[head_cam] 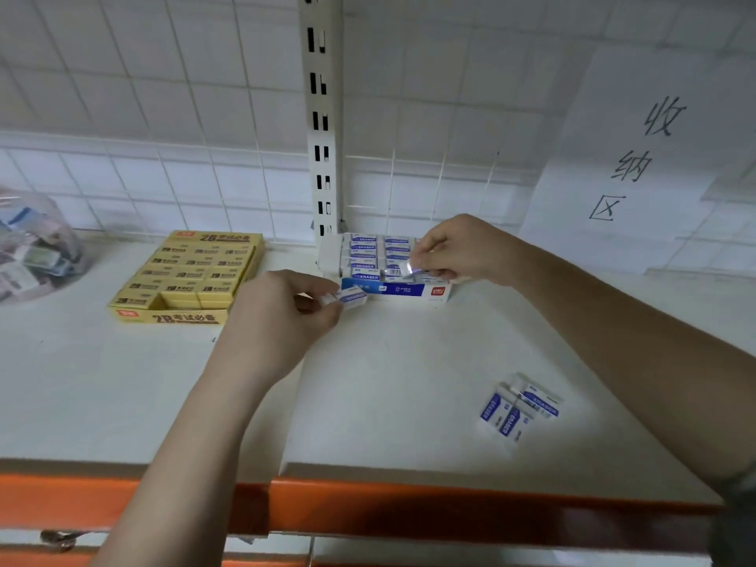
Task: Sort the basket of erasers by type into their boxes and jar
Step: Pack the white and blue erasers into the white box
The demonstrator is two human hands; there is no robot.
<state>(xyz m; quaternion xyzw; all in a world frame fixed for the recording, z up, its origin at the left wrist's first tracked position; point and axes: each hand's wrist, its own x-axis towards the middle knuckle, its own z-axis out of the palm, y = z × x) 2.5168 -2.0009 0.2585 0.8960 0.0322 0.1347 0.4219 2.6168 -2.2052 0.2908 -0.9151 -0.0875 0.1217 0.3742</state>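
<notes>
Two bare forearms reach in from the lower edge, each ending in a bare hand: the left hand [282, 317] and the right hand [458, 249]; no rings or watch show; a dark grey sleeve edge [736, 491] shows high on the right arm.

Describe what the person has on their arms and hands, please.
Both forearms are bare as far as the view shows, with no sleeves or gloves. The left hand wears no ring or watch that I can see. Near the right hand side, a dark blurred band sits at the arm's frame edge; possibly a sleeve or strap.
</notes>
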